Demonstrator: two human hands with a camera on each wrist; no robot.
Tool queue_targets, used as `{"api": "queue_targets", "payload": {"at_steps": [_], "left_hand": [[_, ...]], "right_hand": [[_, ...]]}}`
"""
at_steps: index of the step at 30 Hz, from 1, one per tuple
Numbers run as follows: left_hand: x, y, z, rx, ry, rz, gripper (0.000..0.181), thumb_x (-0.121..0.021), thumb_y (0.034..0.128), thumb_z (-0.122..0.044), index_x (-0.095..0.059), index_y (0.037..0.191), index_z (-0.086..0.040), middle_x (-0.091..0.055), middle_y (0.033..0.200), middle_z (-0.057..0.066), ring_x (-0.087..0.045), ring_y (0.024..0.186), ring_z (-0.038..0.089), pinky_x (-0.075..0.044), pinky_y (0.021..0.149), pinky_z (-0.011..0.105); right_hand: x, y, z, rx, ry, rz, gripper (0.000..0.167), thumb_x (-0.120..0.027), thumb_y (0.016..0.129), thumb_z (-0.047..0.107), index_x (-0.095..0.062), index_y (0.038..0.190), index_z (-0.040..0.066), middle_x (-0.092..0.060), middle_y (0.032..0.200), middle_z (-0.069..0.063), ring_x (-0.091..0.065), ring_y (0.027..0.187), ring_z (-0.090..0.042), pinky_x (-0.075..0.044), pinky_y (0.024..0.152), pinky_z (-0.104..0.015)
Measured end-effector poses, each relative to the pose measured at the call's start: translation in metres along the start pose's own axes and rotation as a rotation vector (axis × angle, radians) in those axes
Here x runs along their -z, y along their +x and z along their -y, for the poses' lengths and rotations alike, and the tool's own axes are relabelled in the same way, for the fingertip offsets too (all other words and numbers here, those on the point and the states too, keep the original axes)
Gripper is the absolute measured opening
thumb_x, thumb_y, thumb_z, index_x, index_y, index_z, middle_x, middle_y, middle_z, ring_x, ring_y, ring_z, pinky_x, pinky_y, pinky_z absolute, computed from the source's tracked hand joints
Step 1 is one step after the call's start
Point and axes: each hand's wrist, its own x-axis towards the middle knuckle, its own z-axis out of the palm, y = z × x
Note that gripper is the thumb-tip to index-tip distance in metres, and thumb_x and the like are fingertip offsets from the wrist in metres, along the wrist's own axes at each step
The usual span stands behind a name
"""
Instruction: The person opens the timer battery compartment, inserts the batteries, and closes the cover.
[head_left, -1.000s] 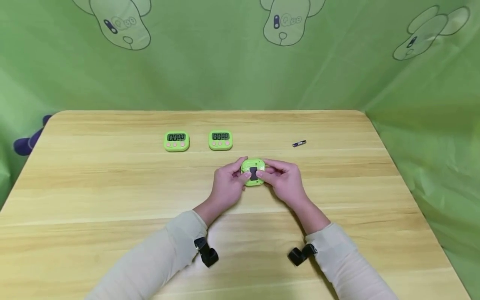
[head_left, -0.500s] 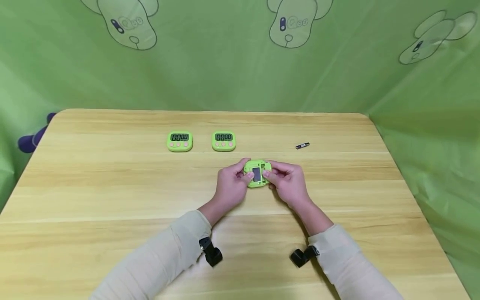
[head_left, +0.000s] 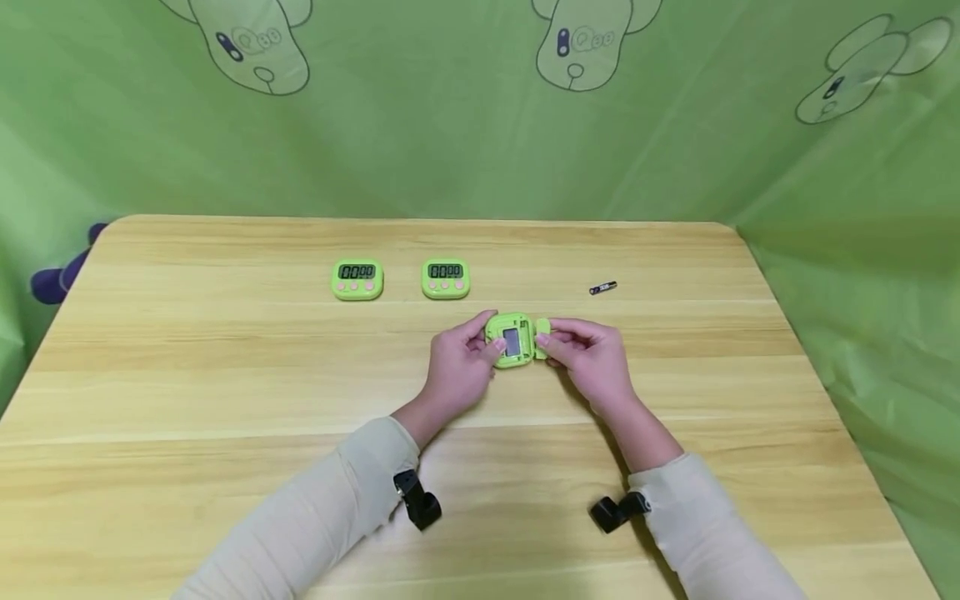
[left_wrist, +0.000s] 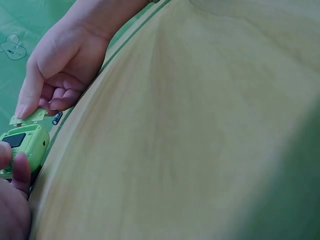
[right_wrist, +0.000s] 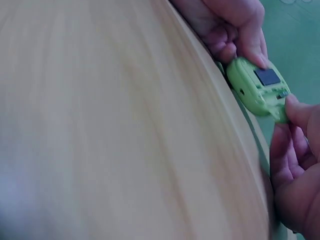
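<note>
My left hand (head_left: 459,363) grips a green digital timer (head_left: 512,322), its back turned up, with the thumb on the dark rectangle there. A battery slot lies uncovered along the timer's right side. Between thumb and fingers, my right hand (head_left: 594,358) pinches a small green battery cover (head_left: 543,327), just right of the timer. From the left wrist view, the cover (left_wrist: 31,117) appears a little beyond the timer's end (left_wrist: 37,143). In the right wrist view the timer body (right_wrist: 245,82) shows its open slot beside the right thumb.
Two more green timers, a left one (head_left: 357,289) and a right one (head_left: 446,287), lie face up behind my hands, their displays reading zeros. A small dark battery (head_left: 603,287) lies to the right. A green curtain (head_left: 450,150) stands behind the wooden table (head_left: 225,367).
My right thumb has slid the battery cover rightward off the timer's back, and the right hand has moved right with it. The left hand keeps its hold on the timer.
</note>
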Motion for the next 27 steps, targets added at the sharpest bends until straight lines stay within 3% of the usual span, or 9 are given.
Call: {"api": "queue_targets", "payload": {"at_steps": [2,5,9,13,19,27], "left_hand": [[0.0,0.0,0.0,0.006,-0.006,-0.002,0.047,-0.07,0.0903,0.003,-0.058,0.136,0.003,-0.062,0.079,0.009,-0.058,0.057,0.016,-0.056,0.05,0.03],[0.0,0.001,0.001,0.013,-0.008,0.004,0.048,-0.071,0.0903,0.003,-0.058,0.136,0.003,-0.062,0.081,0.009,-0.058,0.058,0.016,-0.057,0.051,0.031],[0.001,0.001,0.0,0.016,-0.006,0.006,0.047,-0.07,0.0903,0.003,-0.058,0.136,0.003,-0.062,0.083,0.01,-0.058,0.06,0.016,-0.057,0.052,0.031],[0.002,0.001,-0.002,0.02,-0.013,0.003,0.047,-0.071,0.0902,0.003,-0.059,0.136,0.002,-0.061,0.083,0.01,-0.058,0.06,0.016,-0.057,0.052,0.03],[0.002,0.0,-0.002,0.021,-0.003,0.003,0.048,-0.072,0.0897,0.002,-0.059,0.136,0.002,-0.062,0.081,0.009,-0.058,0.057,0.016,-0.057,0.052,0.03],[0.001,0.0,0.001,0.008,-0.002,0.014,0.047,-0.071,0.0899,0.003,-0.058,0.136,0.003,-0.064,0.081,0.009,-0.059,0.056,0.017,-0.056,0.051,0.03]], "right_hand": [[0.006,0.0,0.001,-0.032,-0.006,0.009,0.03,-0.079,0.083,-0.004,-0.071,0.111,-0.008,-0.07,0.087,-0.015,-0.067,0.069,-0.015,-0.061,0.064,-0.032],[0.015,0.001,0.001,-0.054,-0.128,0.013,0.031,-0.079,0.084,0.0,-0.071,0.113,-0.006,-0.07,0.09,-0.017,-0.068,0.068,-0.016,-0.061,0.063,-0.032],[0.023,0.005,0.002,-0.005,-0.369,0.026,0.029,-0.08,0.086,0.008,-0.074,0.112,-0.002,-0.071,0.089,-0.014,-0.067,0.07,-0.017,-0.057,0.062,-0.024],[0.024,0.008,0.0,0.044,-0.499,0.032,0.027,-0.08,0.086,0.014,-0.075,0.109,0.0,-0.071,0.086,-0.009,-0.062,0.071,-0.018,-0.05,0.059,-0.019],[0.026,0.009,-0.003,0.013,-0.459,-0.005,0.028,-0.081,0.085,0.014,-0.075,0.109,0.002,-0.069,0.087,-0.007,-0.059,0.065,-0.016,-0.048,0.053,-0.019],[0.041,0.019,-0.01,-0.104,-0.3,-0.208,0.037,-0.079,0.087,0.025,-0.069,0.116,0.003,-0.064,0.098,-0.009,-0.065,0.063,-0.016,-0.059,0.054,-0.03]]}}
